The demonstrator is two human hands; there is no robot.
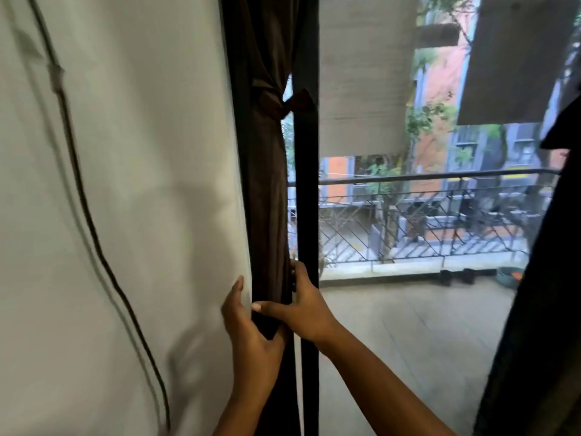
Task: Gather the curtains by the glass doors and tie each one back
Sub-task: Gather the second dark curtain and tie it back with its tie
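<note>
Head view: the brown curtain (267, 184) is seen bunched into a narrow column between the white wall (141, 184) and the dark door frame (306, 199). A tie-back (279, 103) is already cinched around it at upper height, knotted toward the frame. The lower part is held by both hands: the left hand (251, 328) is wrapped round the fabric from the wall side, fingers curled into the folds; the right hand (306, 306) grasps it from the frame side, thumb laid across the front.

Progress, as judged: this curtain is gathered and tied, and the hem folds appear to be tidied below the knot. A second dark curtain (540, 278) hangs at the right edge of the glass; no tie is visible on it, so that one is probably left to do.

Containers: a round basin (509, 275) is noted on the balcony floor near the railing (424, 177), with something orange inside, too small to identify. Dark shoes (456, 276) lie beside it. A black cable (94, 231) runs down the wall
</note>
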